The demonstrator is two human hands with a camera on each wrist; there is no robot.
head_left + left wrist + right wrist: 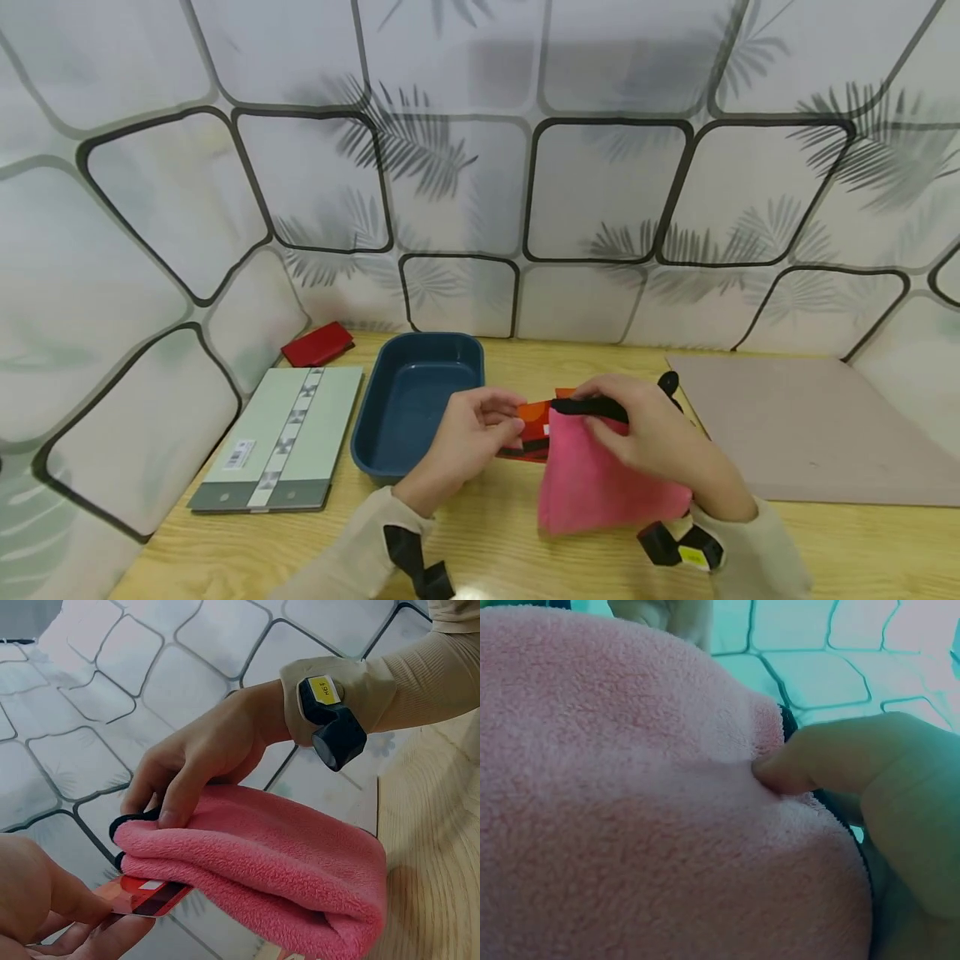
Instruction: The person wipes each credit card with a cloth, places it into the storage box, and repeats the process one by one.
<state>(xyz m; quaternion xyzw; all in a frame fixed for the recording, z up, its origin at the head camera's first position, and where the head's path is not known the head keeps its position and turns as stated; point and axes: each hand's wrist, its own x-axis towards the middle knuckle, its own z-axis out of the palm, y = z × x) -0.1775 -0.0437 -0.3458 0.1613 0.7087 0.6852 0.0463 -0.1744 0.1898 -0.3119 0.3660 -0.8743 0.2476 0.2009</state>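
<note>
Wood-grain table, patterned curtain behind. Blue bin sits left of the hands, inner floor visible. On my feed, left hand pinches the red card, thumb against fingers, its far end at the folded pink cloth; can't tell if tucked inside. Right hand pinches the cloth near its black edge. Green folder has a white barcode sticker, right wrist a yellow tag; I can't read either.
</note>
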